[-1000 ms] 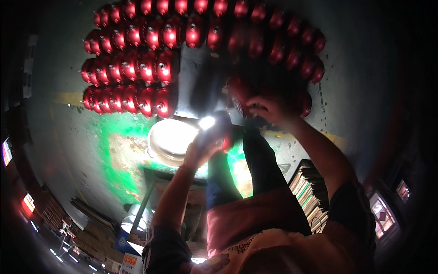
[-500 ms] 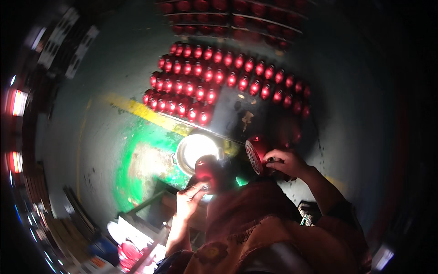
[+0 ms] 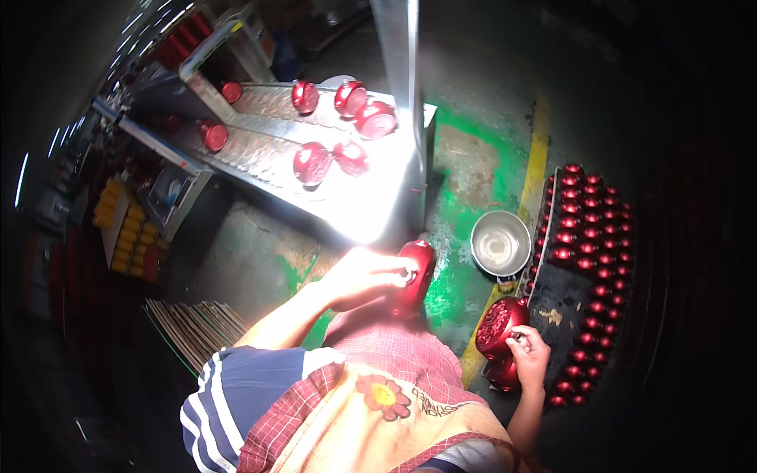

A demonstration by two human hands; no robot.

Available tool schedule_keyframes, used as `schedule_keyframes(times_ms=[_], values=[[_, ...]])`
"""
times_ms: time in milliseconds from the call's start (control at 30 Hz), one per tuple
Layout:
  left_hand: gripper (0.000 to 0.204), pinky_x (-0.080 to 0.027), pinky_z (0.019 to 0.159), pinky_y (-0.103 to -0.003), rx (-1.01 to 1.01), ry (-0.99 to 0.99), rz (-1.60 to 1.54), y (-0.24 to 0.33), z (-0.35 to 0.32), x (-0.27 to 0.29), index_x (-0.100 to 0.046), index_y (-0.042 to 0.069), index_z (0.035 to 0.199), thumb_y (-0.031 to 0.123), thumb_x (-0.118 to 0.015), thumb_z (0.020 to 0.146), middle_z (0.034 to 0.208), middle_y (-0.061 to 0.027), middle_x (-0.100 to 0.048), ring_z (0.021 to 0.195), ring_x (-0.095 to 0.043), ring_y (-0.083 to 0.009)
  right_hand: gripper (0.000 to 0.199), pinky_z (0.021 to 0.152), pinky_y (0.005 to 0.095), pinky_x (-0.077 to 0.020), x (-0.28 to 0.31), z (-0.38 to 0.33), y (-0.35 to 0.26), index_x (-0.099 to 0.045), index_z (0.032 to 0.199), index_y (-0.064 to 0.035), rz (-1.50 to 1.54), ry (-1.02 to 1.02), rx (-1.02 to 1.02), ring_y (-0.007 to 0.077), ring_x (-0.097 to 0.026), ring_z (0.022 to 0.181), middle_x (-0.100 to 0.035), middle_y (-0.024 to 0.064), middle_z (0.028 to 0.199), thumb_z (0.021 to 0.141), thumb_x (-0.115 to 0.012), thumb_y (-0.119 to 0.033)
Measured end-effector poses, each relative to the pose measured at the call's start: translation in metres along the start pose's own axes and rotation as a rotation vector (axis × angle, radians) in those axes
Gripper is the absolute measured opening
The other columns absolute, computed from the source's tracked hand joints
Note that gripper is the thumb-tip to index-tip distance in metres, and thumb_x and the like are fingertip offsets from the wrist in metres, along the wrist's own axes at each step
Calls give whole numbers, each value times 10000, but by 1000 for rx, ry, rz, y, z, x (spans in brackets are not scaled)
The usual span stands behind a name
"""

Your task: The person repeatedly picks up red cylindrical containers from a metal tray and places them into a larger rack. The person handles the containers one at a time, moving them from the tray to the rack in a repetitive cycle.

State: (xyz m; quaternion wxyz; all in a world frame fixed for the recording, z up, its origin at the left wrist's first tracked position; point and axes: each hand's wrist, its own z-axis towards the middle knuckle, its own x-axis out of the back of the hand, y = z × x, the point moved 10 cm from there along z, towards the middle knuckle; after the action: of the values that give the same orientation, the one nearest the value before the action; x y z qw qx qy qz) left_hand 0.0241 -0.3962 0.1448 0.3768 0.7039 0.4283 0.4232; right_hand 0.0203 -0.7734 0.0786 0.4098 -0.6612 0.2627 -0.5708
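Note:
My left hand (image 3: 359,276) is closed on a small stub at the side of a glossy red pot (image 3: 420,272), held up in front of my apron and tilted on edge. The near end of a bright conveyor lies just beyond it. Off to the right, my right hand (image 3: 531,353) pinches the stub of another red pot (image 3: 497,325), whose textured base is turned toward me. Below that pot a further red one (image 3: 503,374) shows in part; I cannot tell whether my right hand holds it too.
Several red pots lie on the mesh conveyor (image 3: 260,146), with a metal post (image 3: 400,63) at its side. A round metal basin (image 3: 501,243) stands on the green-stained floor. Rows of red pots (image 3: 591,229) fill a dark board (image 3: 556,311) at right. Flat boards (image 3: 193,331) and yellow pieces (image 3: 130,236) are left.
My view has swung left, bringing the conveyor into sight and shifting the basin and pot rows to the right. Both hands still hold red pots; the left arm now reaches toward the conveyor's end.

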Motion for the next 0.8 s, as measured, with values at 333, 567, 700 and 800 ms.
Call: schedule_keyframes(times_ms=[333,567,700,800], values=[[304,-476,640,-206,254,529,-276,-162,-191,167,-707,56,1177,40,-687,874,946,11,-724,688,-547,-38,200,566,200,-351,-216,51,-136,-684,979,-25,268,-407,-116,16,-412,635,-527,-73,716,794,-759,-10],[289,-407,522,-206,314,696,-326,-263,-261,324,-726,52,1137,17,-698,852,748,27,-629,570,-485,-28,198,651,202,-438,-400,124,-254,-693,1004,-35,92,-529,-54,23,-506,703,-626,-47,799,819,-763,-19],[307,-390,515,-215,179,656,-148,-274,-238,431,-726,63,1136,5,-684,837,668,31,-567,555,-461,-25,183,742,200,-469,-485,173,-310,-676,1029,-18,262,-534,-158,41,-579,830,-667,-22,907,854,-729,-5],[313,-373,506,-213,99,647,-133,-276,-207,512,-725,69,1139,9,-689,835,666,38,-558,554,-452,-24,199,766,196,-479,-534,216,-368,-668,1051,-22,379,-516,-5,43,-588,857,-666,-17,947,860,-717,7]])
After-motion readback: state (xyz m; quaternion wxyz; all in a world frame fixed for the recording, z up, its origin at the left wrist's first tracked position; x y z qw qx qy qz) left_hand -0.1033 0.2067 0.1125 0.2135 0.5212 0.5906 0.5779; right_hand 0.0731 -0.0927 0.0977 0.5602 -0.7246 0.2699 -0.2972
